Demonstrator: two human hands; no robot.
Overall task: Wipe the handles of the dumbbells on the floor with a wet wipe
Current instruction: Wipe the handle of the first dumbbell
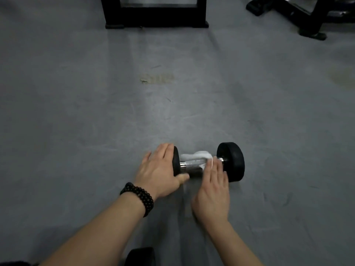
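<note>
A scuffed grey rubber floor [96,93] fills nearly the whole view, marked with faint streaks and a yellowish stain a little way beyond the hands. At its far edge stands the black rectangular metal base of a rack [156,20], and to the right of that, well apart, the black angled legs of another gym frame [299,14]. Nearer the person, right of centre, a short dumbbell with black round rubber heads and a shiny chrome handle [231,162] lies on the floor, its axis running left to right. The left hand [161,169] covers the dumbbell's left head, fingers spread and laid over the top of it while the thumb hooks round the near edge, so the hand clasps that head. The right hand [213,191] reaches in from below with its fingers straight and close together, pressing flat on the right part of the handle; this hand is slightly blurred. Under and beyond those fingers a crumpled white wet wipe [197,155] is draped over the handle, bunched on the far side. A bracelet of dark round beads, wound in several rows [138,196], sits on the left wrist. At the bottom edge, between the forearms, the rounded black head of a second dumbbell [140,256] shows only in part.
</note>
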